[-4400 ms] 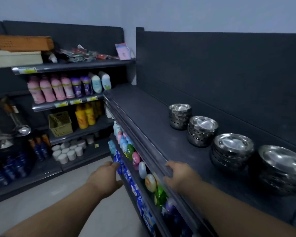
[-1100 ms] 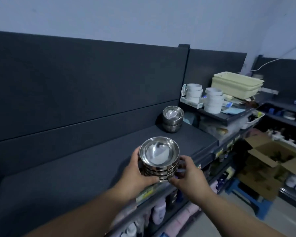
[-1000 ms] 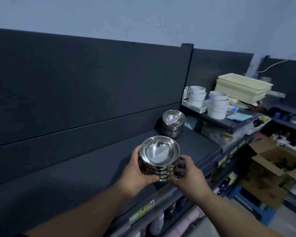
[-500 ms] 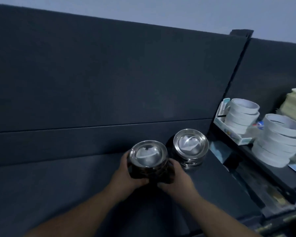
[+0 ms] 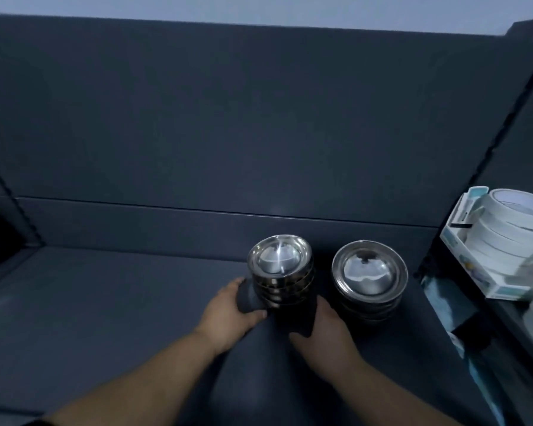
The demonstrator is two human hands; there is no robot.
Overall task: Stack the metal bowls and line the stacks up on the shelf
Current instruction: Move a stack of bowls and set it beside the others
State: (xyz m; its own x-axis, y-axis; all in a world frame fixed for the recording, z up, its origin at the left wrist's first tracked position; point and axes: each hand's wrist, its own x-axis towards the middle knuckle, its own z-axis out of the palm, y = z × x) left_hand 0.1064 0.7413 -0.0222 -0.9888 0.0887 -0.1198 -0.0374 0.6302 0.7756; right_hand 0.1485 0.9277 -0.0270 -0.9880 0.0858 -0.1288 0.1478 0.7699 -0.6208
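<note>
Stack of metal bowls [image 5: 280, 273] stands on the shelf [image 5: 105, 302] against the back panel, just beside a second stack [image 5: 369, 279]; left hand [image 5: 228, 315] and right hand [image 5: 325, 332] cup its base, their grip lost in shadow; bare shelf runs leftward

This looks like a shop: a long dark display shelf [image 5: 105, 302] with a tall back panel [image 5: 228, 118], stacked metal bowls [image 5: 369, 278] on it, and cartoned white cups [image 5: 511, 222] to their right.

Dark shelf [image 5: 105, 302]: left bowl stack [image 5: 280, 272], right bowl stack [image 5: 369, 279] just apart, near back panel [image 5: 228, 118].
</note>
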